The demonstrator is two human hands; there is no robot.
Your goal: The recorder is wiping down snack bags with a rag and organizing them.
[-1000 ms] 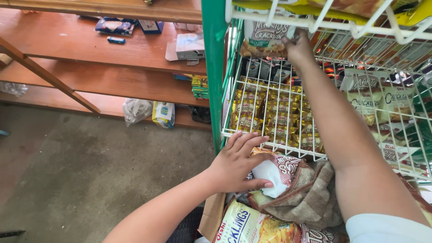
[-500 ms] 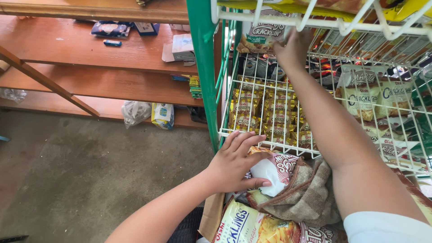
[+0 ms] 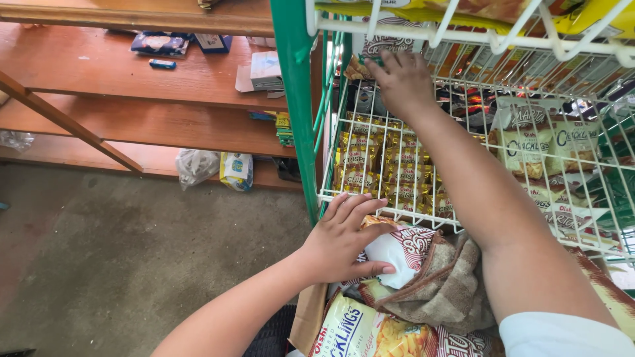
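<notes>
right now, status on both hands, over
Left hand flat on red-and-white snack bag. Right hand on pale snack bag in white wire rack. Brown towel alongside.

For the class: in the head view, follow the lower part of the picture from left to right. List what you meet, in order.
Bare concrete floor → left hand resting on a red-and-white snack bag → brown towel → right forearm, reaching up into the white wire rack.

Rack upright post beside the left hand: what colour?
Green, seen best in the head view: the post rises just above the left hand.
</notes>
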